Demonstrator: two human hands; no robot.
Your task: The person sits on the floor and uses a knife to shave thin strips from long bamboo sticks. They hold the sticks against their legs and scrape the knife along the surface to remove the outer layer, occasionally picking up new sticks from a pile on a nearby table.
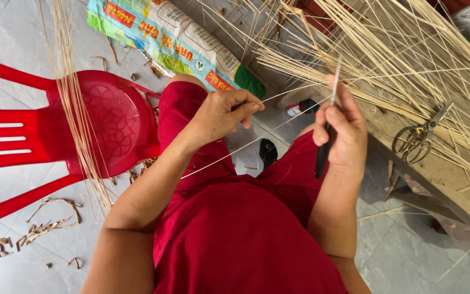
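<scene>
With the left hand (221, 111) pinching a thin reed strip (278, 125) above the lap and the right hand (341, 130) closed around a knife (327, 128), a slipped blade could snap the strip or nick the fingers.

Glossy red plastic chair (104, 122), dry matt straw-coloured cane strips (409, 60), rough bare wood table (436, 169), dull tarnished metal scissors (417, 139), smooth grey tiled floor (23, 32), soft red cloth trousers (246, 234), shiny printed woven-plastic sack (175, 41).
</scene>
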